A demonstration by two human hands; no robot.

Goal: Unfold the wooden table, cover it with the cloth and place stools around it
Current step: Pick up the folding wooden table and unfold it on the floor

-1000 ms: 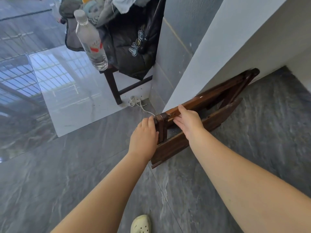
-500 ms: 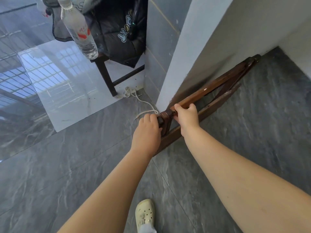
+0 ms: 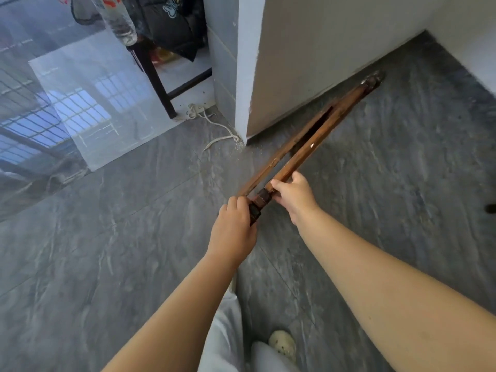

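The folded wooden table is dark brown and stands on edge, seen almost edge-on, stretching from my hands towards the white wall's base. My left hand grips its near end from the left side. My right hand holds the top rail just beyond that corner. The table's far end rests on the grey floor. No cloth or stool for the task shows in view.
A white wall corner stands just left of the table. Behind it a dark chair carries black clothing and a water bottle. A white cord lies on the floor. My shoe is below.
The table has swung away from the wall and now stands more upright, edge-on to me. Both hands kept their hold on the near end. The view tilted further down.
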